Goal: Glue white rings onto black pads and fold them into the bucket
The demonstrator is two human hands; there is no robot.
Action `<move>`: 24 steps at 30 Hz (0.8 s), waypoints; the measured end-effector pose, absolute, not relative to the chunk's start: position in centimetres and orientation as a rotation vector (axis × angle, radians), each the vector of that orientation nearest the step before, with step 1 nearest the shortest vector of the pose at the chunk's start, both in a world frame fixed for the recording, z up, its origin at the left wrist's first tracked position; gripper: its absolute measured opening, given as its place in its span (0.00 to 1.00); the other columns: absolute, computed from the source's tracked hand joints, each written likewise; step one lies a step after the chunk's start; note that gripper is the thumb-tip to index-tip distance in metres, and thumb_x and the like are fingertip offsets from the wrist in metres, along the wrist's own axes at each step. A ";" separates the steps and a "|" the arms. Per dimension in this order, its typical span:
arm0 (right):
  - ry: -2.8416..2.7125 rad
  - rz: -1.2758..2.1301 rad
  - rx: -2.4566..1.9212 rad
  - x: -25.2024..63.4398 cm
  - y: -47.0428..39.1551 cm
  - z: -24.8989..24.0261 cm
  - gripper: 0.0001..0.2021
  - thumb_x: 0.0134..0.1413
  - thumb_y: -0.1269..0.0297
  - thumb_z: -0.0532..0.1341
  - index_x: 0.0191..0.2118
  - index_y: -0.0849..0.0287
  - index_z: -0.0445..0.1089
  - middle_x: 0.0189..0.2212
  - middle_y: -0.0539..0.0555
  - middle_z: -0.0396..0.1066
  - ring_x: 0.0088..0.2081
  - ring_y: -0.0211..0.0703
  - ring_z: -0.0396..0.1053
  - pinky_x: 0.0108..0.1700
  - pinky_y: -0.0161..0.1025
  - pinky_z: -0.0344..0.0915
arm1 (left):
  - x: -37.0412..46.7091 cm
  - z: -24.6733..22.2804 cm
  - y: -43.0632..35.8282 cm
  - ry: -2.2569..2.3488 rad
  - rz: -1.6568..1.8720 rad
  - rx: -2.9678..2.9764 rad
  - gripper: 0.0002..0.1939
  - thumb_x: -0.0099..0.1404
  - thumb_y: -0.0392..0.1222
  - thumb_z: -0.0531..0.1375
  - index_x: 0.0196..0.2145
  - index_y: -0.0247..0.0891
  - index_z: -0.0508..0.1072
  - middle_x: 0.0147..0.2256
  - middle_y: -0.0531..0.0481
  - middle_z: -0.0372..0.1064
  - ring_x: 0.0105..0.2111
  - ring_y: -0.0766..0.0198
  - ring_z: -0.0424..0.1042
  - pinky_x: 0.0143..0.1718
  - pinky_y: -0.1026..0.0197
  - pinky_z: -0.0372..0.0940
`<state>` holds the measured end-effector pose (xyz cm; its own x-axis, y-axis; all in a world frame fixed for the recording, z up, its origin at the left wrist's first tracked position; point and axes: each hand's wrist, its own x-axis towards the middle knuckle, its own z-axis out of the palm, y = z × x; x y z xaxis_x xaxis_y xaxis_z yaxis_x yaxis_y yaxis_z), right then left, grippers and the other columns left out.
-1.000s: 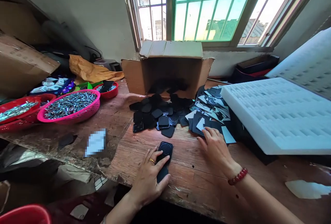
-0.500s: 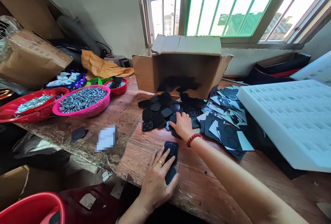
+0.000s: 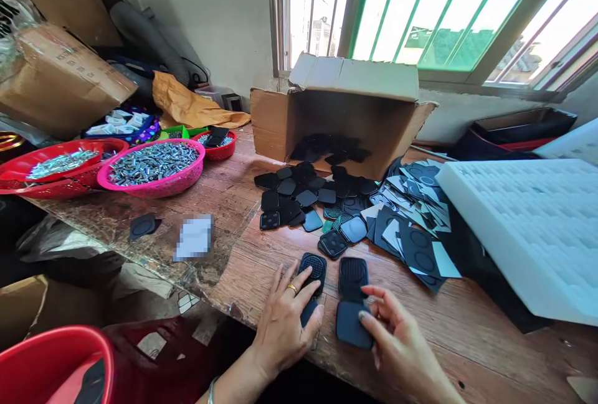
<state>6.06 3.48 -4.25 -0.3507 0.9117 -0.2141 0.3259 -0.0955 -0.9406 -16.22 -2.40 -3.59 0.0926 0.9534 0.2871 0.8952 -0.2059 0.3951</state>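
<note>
My left hand [image 3: 292, 317], with a gold ring, lies with spread fingers on a black ridged piece [image 3: 312, 272] and a second dark piece below it near the table's front edge. To its right, my right hand [image 3: 397, 335] has thumb and fingertips at the right edge of a pair of joined or touching black pieces, a ribbed upper one [image 3: 352, 274] and a smooth lower one [image 3: 351, 323]. A loose pile of black rounded-square pieces [image 3: 306, 197] lies beyond both hands, in front of an open cardboard box [image 3: 268, 124] with more dark pieces inside.
Pink basket [image 3: 154, 189] of small metal parts and red baskets [image 3: 70, 189] stand at the left. Black and white cut sheets [image 3: 415, 248] and a white foam tray [image 3: 523, 236] occupy the right. A red bucket [image 3: 109, 360] is at lower left.
My right hand has come back from the pile to the front of the table, where two black pieces now lie under its fingertips. My left hand stays in place. The view has shifted slightly.
</note>
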 end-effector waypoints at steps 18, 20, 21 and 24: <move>-2.753 0.182 -0.899 1.0 16.1 0.1 0.24 0.50 0.73 0.65 0.55 0.61 0.69 0.53 0.62 0.71 0.45 0.52 0.68 0.49 0.48 0.67 | -13.0 -0.9 -2.2 1.608 0.546 2.355 0.33 0.63 0.59 0.61 0.62 0.46 0.64 0.66 0.41 0.52 0.67 0.42 0.47 0.63 0.31 0.50; -2.792 0.209 -0.859 0.4 17.0 -0.1 0.22 0.49 0.73 0.65 0.52 0.60 0.71 0.47 0.61 0.73 0.42 0.50 0.68 0.46 0.45 0.68 | -12.6 -0.9 -2.2 1.602 0.506 2.330 0.33 0.63 0.62 0.59 0.62 0.48 0.65 0.66 0.41 0.54 0.67 0.41 0.47 0.63 0.30 0.48; -2.800 0.213 -0.852 0.3 17.1 0.0 0.19 0.50 0.74 0.64 0.50 0.60 0.72 0.44 0.60 0.73 0.42 0.49 0.68 0.45 0.44 0.68 | -12.6 -1.0 -2.2 1.610 0.486 2.316 0.33 0.63 0.63 0.59 0.62 0.48 0.65 0.66 0.41 0.55 0.67 0.40 0.47 0.63 0.29 0.47; -2.787 0.214 -0.848 1.1 16.1 0.8 0.14 0.50 0.77 0.62 0.44 0.60 0.72 0.41 0.59 0.70 0.43 0.49 0.68 0.43 0.42 0.68 | -12.9 -1.1 -2.3 1.643 0.454 2.288 0.33 0.63 0.62 0.59 0.62 0.48 0.65 0.65 0.41 0.56 0.67 0.39 0.48 0.64 0.28 0.44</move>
